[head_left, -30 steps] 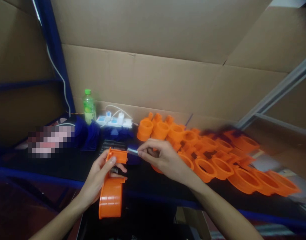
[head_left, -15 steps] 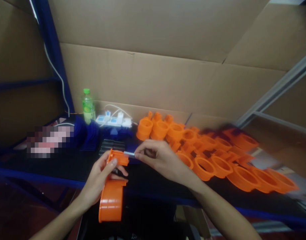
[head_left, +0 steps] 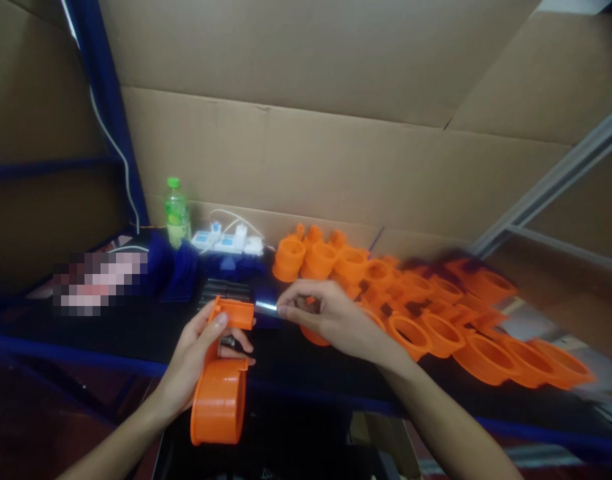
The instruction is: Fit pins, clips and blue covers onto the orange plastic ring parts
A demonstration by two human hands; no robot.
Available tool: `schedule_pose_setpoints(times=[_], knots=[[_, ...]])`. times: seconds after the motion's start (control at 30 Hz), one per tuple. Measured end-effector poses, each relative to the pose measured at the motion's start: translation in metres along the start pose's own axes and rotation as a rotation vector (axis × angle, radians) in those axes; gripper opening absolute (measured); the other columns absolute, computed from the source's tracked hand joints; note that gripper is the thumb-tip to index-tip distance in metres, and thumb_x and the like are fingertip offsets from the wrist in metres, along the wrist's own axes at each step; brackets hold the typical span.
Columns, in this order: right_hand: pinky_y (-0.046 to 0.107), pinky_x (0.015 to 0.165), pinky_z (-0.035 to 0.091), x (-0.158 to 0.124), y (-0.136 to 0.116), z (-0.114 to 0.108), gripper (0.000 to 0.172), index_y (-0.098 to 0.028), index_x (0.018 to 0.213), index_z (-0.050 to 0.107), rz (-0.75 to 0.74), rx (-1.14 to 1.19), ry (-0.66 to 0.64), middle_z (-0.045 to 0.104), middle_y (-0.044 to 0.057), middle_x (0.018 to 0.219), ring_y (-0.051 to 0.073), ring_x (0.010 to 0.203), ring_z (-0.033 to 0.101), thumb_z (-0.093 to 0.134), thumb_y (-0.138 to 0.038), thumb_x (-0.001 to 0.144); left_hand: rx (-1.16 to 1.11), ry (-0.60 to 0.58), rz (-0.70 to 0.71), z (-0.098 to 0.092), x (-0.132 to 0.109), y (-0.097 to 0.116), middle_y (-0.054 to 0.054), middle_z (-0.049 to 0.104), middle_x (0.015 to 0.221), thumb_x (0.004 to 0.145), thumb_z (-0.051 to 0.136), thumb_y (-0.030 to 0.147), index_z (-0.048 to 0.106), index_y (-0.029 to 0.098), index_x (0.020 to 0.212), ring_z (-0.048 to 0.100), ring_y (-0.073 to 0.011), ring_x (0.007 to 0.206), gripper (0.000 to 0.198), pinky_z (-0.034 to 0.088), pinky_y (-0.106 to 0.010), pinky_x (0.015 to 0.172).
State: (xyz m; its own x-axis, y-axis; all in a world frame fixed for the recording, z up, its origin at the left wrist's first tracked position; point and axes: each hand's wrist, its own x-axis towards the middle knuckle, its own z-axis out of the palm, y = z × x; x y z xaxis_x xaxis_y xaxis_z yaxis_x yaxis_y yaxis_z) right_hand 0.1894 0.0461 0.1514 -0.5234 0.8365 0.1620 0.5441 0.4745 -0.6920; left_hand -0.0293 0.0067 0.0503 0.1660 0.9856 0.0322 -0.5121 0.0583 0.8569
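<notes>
My left hand is closed around an orange plastic tape dispenser, thumb on its upper part and the round hub hanging below. Between the thumb and fingers of my right hand is a small serrated blade, its toothed edge facing up. The blade points at the dispenser's upper end, with a small gap between them. Behind my hands, dark strips lie in a stack on the black tabletop.
Several more orange dispensers stand in rows to the right. A green-capped bottle and a white power strip with cables are at the back. Dark blue pieces lie left of the strips. Cardboard walls the back.
My right hand has drawn the blade slightly to the right, away from the dispenser's end. The dispenser has shifted a little left and turned, so the side of its hub shows more.
</notes>
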Motion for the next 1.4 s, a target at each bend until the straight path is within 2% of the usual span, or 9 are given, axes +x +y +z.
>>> schedule_pose_setpoints(times=[0.33,0.5,0.67,0.8,0.97,1.23,1.4], knots=[[0.022,0.053,0.033,0.005,0.002,0.006,0.021,-0.016,0.089,0.07,0.023,0.046,-0.011,0.05,-0.003,0.065,0.008,0.059,0.041,0.063,-0.035,0.093,-0.004,-0.022,0.002,-0.004,0.0,-0.001,-0.012,0.074,0.091,0.093,0.06,0.041,0.059,0.016,0.113,0.071,-0.0213,0.065,0.033,0.062,-0.047,0.075],[0.022,0.051,0.03,0.003,-0.002,0.005,0.018,-0.016,0.088,0.069,-0.06,-0.017,0.022,0.045,-0.004,0.063,0.008,0.056,0.036,0.062,-0.032,0.093,0.012,-0.033,0.018,-0.005,0.0,-0.001,-0.009,0.073,0.078,0.093,0.06,0.039,0.058,0.016,0.116,0.071,-0.0218,0.066,0.033,0.061,-0.043,0.072],[0.021,0.054,0.032,0.006,-0.009,0.004,0.015,-0.016,0.086,0.069,-0.13,-0.074,-0.006,0.049,-0.003,0.066,0.008,0.058,0.038,0.063,-0.027,0.093,0.067,-0.063,0.038,-0.006,-0.002,-0.003,-0.009,0.073,0.075,0.095,0.059,0.039,0.057,0.016,0.117,0.072,-0.0226,0.067,0.032,0.059,-0.034,0.061],[0.021,0.055,0.032,0.011,-0.012,0.007,0.014,-0.016,0.086,0.07,-0.126,-0.094,-0.063,0.051,-0.003,0.066,0.008,0.059,0.04,0.064,-0.027,0.092,0.151,-0.095,0.013,-0.004,-0.003,-0.004,-0.008,0.073,0.074,0.095,0.059,0.04,0.057,0.017,0.112,0.073,-0.0222,0.068,0.028,0.059,-0.031,0.062],[0.022,0.056,0.03,0.021,-0.013,0.015,0.011,-0.015,0.082,0.07,-0.08,-0.033,-0.057,0.049,-0.004,0.065,0.007,0.059,0.04,0.067,-0.024,0.089,0.233,-0.065,0.05,-0.003,-0.005,-0.003,-0.006,0.073,0.075,0.094,0.061,0.04,0.059,0.017,0.109,0.072,-0.0181,0.067,0.027,0.058,-0.026,0.064],[0.02,0.057,0.032,0.033,-0.019,0.028,0.008,-0.015,0.079,0.069,-0.099,-0.016,-0.077,0.051,-0.003,0.071,0.007,0.062,0.042,0.067,-0.015,0.087,0.246,-0.067,0.019,-0.006,-0.002,-0.006,-0.007,0.075,0.076,0.093,0.062,0.042,0.058,0.016,0.114,0.073,-0.019,0.066,0.034,0.058,-0.025,0.06],[0.019,0.056,0.034,0.041,-0.019,0.028,0.01,-0.014,0.083,0.07,-0.12,0.008,-0.113,0.055,-0.003,0.07,0.007,0.062,0.044,0.067,-0.022,0.089,0.221,-0.045,0.025,-0.006,-0.001,-0.002,-0.008,0.075,0.075,0.092,0.063,0.042,0.059,0.016,0.111,0.073,-0.0203,0.066,0.032,0.059,-0.028,0.062]])
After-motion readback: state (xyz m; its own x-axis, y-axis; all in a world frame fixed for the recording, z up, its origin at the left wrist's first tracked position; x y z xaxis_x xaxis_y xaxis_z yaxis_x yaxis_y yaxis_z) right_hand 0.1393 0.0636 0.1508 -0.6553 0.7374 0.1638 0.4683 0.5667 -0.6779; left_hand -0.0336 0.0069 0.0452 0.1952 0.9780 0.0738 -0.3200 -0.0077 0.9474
